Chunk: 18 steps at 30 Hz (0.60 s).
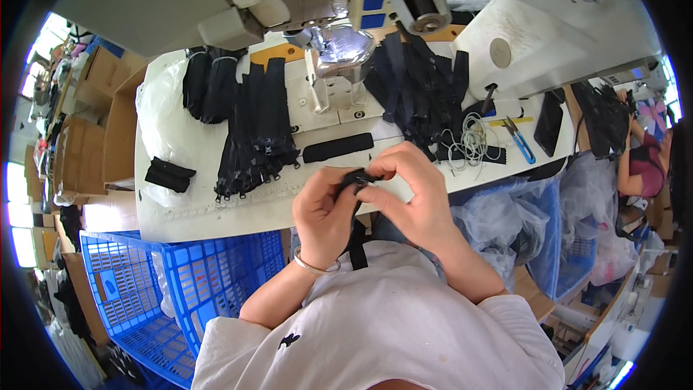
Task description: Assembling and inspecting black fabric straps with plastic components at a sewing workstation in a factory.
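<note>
Close to my body, at the near edge of the sewing table (184, 217), both hands meet on a black zipper (355, 182). My left hand (323, 206) is closed around it, and a length hangs down below the fingers. Its other part is pinched between thumb and forefinger of my right hand (411, 191). Most of the zipper is hidden by my fingers. Just beyond lies a flat black strip (338, 148). A row of black zippers with metal pulls (256, 130) rests to the left, and a loose pile of black zipper tapes (415, 83) to the right.
The sewing machine (336, 65) stands at the table's far side. On the right lie a white cord coil (469, 141), blue-handled thread snips (520, 141) and a dark phone (548, 124). A blue crate (177, 282) is at lower left. Another person (646, 159) sits far right.
</note>
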### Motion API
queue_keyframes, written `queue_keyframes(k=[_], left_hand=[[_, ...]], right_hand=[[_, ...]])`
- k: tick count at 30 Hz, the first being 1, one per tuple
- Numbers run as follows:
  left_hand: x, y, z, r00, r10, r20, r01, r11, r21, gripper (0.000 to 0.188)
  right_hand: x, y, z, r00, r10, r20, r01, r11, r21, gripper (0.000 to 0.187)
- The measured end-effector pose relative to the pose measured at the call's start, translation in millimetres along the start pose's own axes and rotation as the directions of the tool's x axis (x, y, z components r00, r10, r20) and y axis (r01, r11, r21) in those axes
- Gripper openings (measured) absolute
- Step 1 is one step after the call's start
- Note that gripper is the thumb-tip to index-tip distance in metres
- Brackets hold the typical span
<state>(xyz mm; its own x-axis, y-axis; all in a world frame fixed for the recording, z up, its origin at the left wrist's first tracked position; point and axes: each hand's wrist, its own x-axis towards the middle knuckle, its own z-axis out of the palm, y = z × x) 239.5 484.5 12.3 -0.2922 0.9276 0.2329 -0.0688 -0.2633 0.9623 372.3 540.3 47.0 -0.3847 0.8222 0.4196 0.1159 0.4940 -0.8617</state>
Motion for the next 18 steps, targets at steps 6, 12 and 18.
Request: queue_keyframes(k=[6,12,18], left_hand=[[6.0,14.1,-22.6,0.955,-0.035,0.293,-0.106,0.886,0.451,0.023],[15.5,47.1,-32.8,0.878,0.147,0.456,-0.450,0.583,0.677,0.028],[51.5,62.3,-46.9,0.788,0.234,0.569,-0.575,-0.048,0.817,0.011]], right_hand=[[-10.0,16.0,-11.9,0.990,0.043,0.137,-0.023,0.990,-0.138,0.016],[-27.9,23.3,-1.4,0.982,0.008,0.188,0.015,0.993,-0.120,0.015],[3.5,46.1,-30.9,0.999,0.032,0.017,-0.021,0.897,-0.442,0.017]])
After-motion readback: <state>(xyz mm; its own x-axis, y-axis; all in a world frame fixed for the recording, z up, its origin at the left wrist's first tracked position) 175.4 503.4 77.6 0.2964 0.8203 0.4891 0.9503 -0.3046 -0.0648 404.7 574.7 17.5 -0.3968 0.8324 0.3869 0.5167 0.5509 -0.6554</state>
